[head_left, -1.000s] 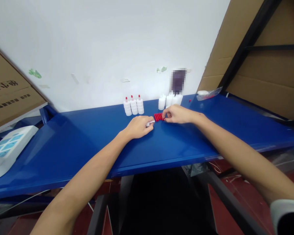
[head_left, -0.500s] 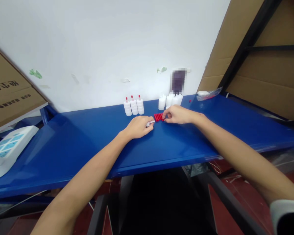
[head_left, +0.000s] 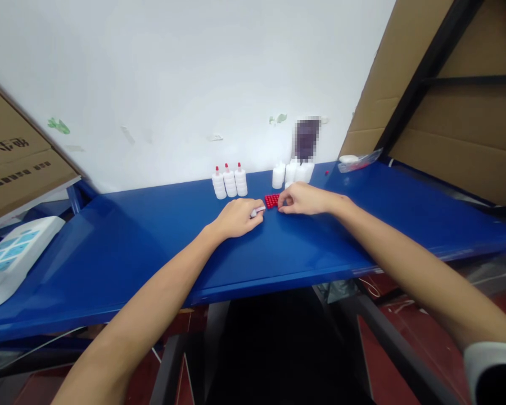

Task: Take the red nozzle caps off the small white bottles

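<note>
My left hand [head_left: 241, 217] is closed around a small white nozzle tip [head_left: 257, 211], which points right out of its fingers. Between the two hands lies a tight block of small red caps [head_left: 271, 200] on the blue table. My right hand [head_left: 297, 198] is at the block's right side, its thumb and fingers pinched together at the caps; whatever is between those fingertips is hidden. Behind my left hand stands a group of white bottles [head_left: 230, 184] with red-tipped nozzles. More white bottles [head_left: 279, 175], without red tips, stand beyond my right hand, which partly covers them.
A white device with blue panels [head_left: 14, 253] rests at the table's left end, near a cardboard box [head_left: 17, 152]. A single red cap [head_left: 326, 172] and a clear plastic bag [head_left: 360, 162] lie at the back right. The white wall [head_left: 172, 84] rises behind the blue table [head_left: 152, 247].
The view has shifted very slightly. My right hand stays at the right side of the red caps, and my left hand still holds the nozzle tip.
</note>
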`<state>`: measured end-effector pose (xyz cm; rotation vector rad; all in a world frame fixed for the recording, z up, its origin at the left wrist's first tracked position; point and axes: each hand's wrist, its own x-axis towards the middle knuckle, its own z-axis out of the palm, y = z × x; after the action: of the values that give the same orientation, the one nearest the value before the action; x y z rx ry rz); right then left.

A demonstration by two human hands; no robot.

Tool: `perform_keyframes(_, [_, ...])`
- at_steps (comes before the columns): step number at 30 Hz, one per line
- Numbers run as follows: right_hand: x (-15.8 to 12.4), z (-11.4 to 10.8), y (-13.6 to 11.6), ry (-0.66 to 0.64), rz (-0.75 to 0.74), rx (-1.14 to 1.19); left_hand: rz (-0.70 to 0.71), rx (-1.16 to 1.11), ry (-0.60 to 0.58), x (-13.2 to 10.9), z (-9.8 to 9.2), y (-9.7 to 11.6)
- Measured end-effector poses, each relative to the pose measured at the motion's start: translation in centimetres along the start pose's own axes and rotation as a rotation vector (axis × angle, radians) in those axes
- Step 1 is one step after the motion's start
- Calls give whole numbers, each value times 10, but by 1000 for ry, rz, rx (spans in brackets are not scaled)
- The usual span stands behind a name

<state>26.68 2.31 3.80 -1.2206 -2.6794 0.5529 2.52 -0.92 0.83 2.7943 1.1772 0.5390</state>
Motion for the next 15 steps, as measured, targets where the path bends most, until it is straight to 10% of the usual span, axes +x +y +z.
perform_keyframes(15, [-5,3,-9,227,-168,320,-1,11,-3,0,0,0])
